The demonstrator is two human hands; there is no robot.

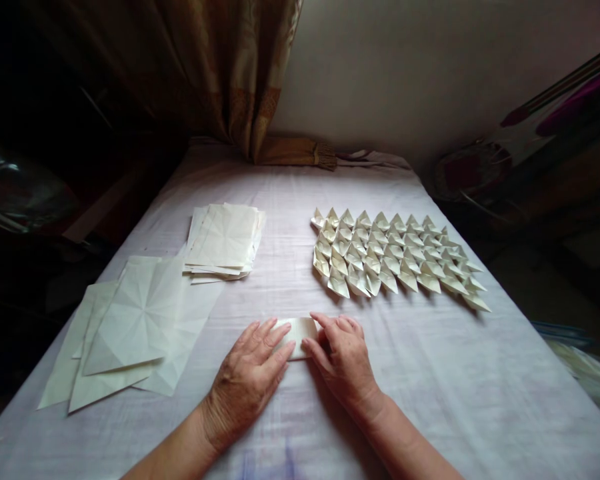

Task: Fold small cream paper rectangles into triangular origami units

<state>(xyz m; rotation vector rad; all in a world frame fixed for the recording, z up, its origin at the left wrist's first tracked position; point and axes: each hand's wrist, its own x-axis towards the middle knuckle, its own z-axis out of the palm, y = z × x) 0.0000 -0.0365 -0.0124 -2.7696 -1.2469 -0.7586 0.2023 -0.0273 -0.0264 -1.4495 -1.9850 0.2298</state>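
Note:
A small folded piece of white paper (300,330) lies on the white cloth in front of me. My left hand (250,377) rests flat on its left end, fingers stretched out. On the paper's right end my right hand (343,357) presses down with its fingers bent and close together. Neither hand lifts the paper off the cloth.
Rows of several folded paper boats (395,257) cover the cloth at the right. A stack of creased square sheets (225,240) and larger creased sheets (130,327) lie at the left. A brown curtain (240,73) hangs behind the table (430,387). Dark clutter flanks both sides.

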